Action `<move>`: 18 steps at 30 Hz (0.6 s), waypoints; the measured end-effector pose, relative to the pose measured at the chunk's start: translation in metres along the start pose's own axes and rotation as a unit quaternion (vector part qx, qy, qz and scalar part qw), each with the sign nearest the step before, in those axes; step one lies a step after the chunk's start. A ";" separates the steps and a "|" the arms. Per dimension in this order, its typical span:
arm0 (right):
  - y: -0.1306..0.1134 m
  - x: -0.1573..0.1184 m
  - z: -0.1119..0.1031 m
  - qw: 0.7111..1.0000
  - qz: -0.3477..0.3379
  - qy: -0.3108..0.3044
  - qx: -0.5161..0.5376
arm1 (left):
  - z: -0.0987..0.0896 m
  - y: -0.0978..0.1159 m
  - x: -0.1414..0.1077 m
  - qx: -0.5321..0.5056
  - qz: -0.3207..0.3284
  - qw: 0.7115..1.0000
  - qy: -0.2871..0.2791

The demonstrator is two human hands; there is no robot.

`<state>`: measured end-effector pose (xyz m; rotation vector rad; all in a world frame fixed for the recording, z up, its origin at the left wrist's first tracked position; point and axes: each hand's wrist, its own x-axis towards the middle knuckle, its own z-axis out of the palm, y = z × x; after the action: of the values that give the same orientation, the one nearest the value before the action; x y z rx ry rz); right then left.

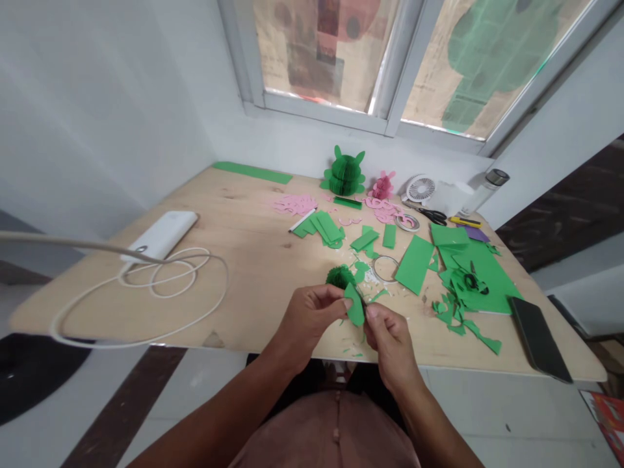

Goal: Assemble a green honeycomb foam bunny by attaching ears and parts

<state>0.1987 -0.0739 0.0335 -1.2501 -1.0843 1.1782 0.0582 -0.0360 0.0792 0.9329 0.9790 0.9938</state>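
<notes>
Near the table's front edge, my left hand [312,318] is closed, pinching a green rounded paper piece [355,308] between thumb and fingers. My right hand [390,331] is closed at the right side of that piece, around a thin dark item too small to make out. Just behind the piece lies a small green folded paper ball [339,277], partly covered by the paper. Small green trimmings [353,352] are scattered below my hands.
Behind stand a green honeycomb figure [345,174], a pink one [383,186], a fan [420,188] and a bottle [485,192]. Green sheets [414,264], small scissors [472,281] and a phone [539,339] lie right. A power bank [163,235] with a looped cable lies left.
</notes>
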 end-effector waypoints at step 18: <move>-0.007 -0.005 -0.005 0.999 0.020 0.019 -0.027 | -0.013 0.006 0.008 0.042 -0.033 0.995 -0.084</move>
<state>0.2037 -0.0794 0.0404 -1.3367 -1.0744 1.1578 0.0467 -0.0249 0.0790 1.0312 0.9094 0.8102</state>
